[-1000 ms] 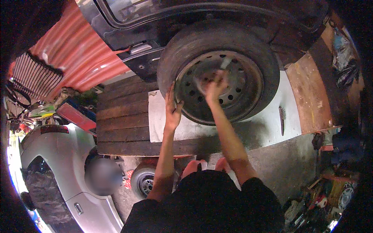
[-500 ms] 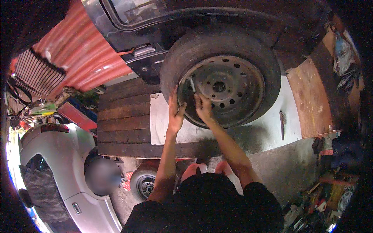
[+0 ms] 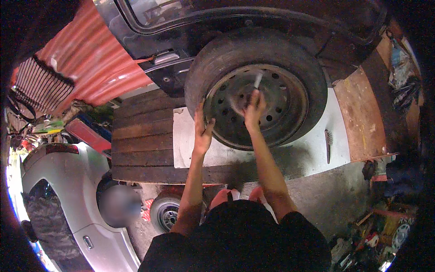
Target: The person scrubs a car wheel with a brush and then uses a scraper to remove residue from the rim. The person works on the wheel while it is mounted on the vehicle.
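A black tyre on a dusty steel wheel (image 3: 283, 129) leans upright against the dark vehicle, standing on a white board (image 3: 183, 156). My left hand (image 3: 202, 133) rests against the lower left of the wheel, where rim and tyre meet, fingers stretched out and thumb apart. Close to the hub, my right hand (image 3: 254, 109) is closed around a slim, pale hand tool (image 3: 258, 80). The tool points up across the wheel face; motion blur hides its exact kind. A dark brush with bristles (image 3: 328, 146) lies on the board to the right.
The board lies on a dark plank bench (image 3: 140, 136), beside a plywood sheet (image 3: 362, 118). Above is the dark vehicle body (image 3: 204, 27). A silver car (image 3: 86, 199) and a smaller wheel (image 3: 166, 215) are at lower left. Clutter fills the lower right (image 3: 376, 240).
My right hand has moved up and right with the tool, from the wheel's left side to near the hub. The wheel's holes look turned. My left hand stays at the rim.
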The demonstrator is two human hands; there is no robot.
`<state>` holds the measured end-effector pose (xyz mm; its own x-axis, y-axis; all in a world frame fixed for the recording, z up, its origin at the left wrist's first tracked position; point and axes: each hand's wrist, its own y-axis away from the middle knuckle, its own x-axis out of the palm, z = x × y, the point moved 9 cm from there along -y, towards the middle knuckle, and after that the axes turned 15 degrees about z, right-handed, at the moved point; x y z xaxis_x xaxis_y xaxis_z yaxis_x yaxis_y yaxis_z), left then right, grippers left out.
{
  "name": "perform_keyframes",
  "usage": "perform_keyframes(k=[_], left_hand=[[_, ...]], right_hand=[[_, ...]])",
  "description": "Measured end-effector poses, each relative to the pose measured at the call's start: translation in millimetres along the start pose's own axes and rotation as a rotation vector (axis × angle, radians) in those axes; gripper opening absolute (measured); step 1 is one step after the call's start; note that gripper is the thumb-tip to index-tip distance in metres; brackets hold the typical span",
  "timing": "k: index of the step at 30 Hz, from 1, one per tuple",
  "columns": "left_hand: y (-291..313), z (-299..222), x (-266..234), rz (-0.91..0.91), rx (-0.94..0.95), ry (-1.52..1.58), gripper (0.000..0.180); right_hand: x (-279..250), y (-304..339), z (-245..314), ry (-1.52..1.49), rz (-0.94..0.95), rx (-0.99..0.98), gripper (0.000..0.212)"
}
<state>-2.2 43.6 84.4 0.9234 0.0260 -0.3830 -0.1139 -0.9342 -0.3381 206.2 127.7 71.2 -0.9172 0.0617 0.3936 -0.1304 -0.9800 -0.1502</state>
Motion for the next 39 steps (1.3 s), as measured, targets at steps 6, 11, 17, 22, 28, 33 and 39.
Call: perform_keyframes(k=[6, 11, 17, 22, 28, 33, 39], left_hand=[[-5.8, -4.6, -1.3, -0.010, 0.020, 0.063, 0.070], [0.2, -2.0, -0.4, -0.019, 0.030, 0.012, 0.069], [6.0, -5.8, -8.3, -0.011, -0.006, -0.037, 0.068], [-9.3, -9.3, 9.2, 0.005, 0.007, 0.013, 0.071], [1.6, -0.6, 2.4, -0.028, 0.020, 0.065, 0.079], [-15.3, -10.1, 18.0, 0.005, 0.046, 0.109, 0.082], [-7.1, -6.7, 14.0, -0.011, 0.015, 0.109, 0.085]], right_hand=[[37.0, 45.5, -31.9, 0.908, 0.462, -0.471, 0.023], [5.0, -25.0, -60.8, 0.525, 0.277, 0.276, 0.035], [42.8, 37.6, -41.9, 0.965, 0.585, -0.478, 0.041], [16.9, -25.8, -60.1, 0.817, 0.359, -0.162, 0.037], [20.4, 8.6, -53.6, 0.955, 0.574, -0.096, 0.031], [36.9, -11.5, -39.0, 1.061, 0.316, -0.303, 0.040], [14.2, -36.2, -80.5, 0.943, 0.616, 0.125, 0.040]])
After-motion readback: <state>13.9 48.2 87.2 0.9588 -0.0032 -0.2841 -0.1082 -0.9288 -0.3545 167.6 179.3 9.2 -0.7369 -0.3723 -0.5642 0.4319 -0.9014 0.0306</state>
